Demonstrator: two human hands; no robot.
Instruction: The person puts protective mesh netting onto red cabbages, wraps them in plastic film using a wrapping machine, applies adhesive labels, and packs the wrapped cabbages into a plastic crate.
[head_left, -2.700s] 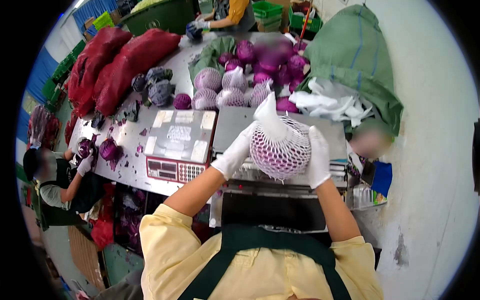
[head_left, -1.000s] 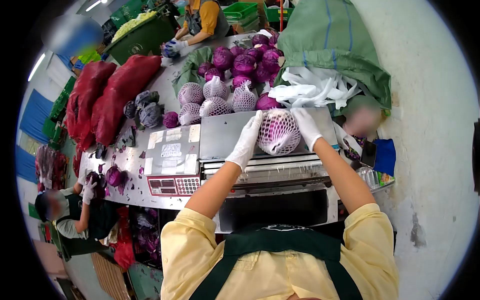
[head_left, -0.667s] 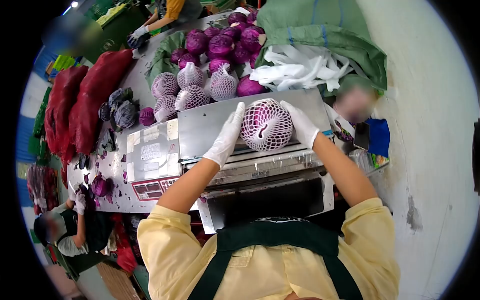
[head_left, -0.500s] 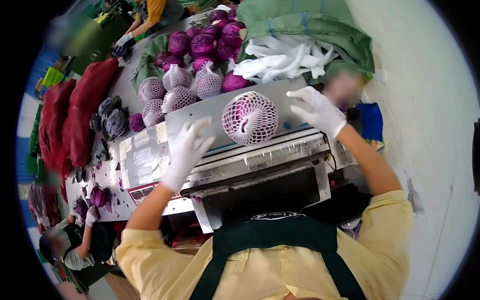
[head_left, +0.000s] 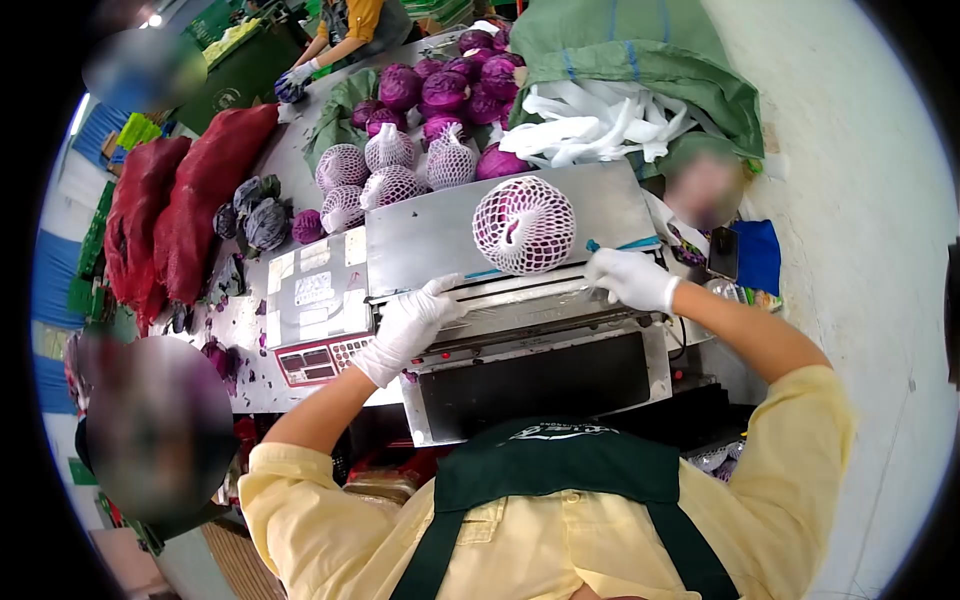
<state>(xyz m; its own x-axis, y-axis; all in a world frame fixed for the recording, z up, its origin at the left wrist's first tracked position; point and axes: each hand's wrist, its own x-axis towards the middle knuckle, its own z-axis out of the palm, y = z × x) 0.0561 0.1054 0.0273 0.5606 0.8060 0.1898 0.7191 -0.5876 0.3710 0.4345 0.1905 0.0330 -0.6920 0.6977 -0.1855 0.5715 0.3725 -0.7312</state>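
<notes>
A purple cabbage in a white foam net (head_left: 524, 226) sits on the flat metal top (head_left: 420, 232) of a wrapping machine. In front of it, a strip of clear plastic film (head_left: 530, 312) shows wrinkles and shine along the machine's front bar. My left hand (head_left: 408, 328), in a white glove, is closed at the film's left end, left of and nearer than the cabbage. At the right end my gloved right hand (head_left: 632, 281) pinches the film, fingers pointing left. Neither hand touches the cabbage.
Several netted cabbages (head_left: 390, 186) and a pile of bare purple cabbages (head_left: 445, 92) lie behind. White foam nets (head_left: 600, 120) spill from a green sack (head_left: 640, 50). A scale (head_left: 318, 310) stands left, beyond it red mesh sacks (head_left: 210, 200). A co-worker's gloved hand (head_left: 300, 74) holds a cabbage.
Both hands have come down from beside the netted cabbage to the machine's front bar and closed on the film. The view has shifted slightly, while the cabbage stays on the metal top.
</notes>
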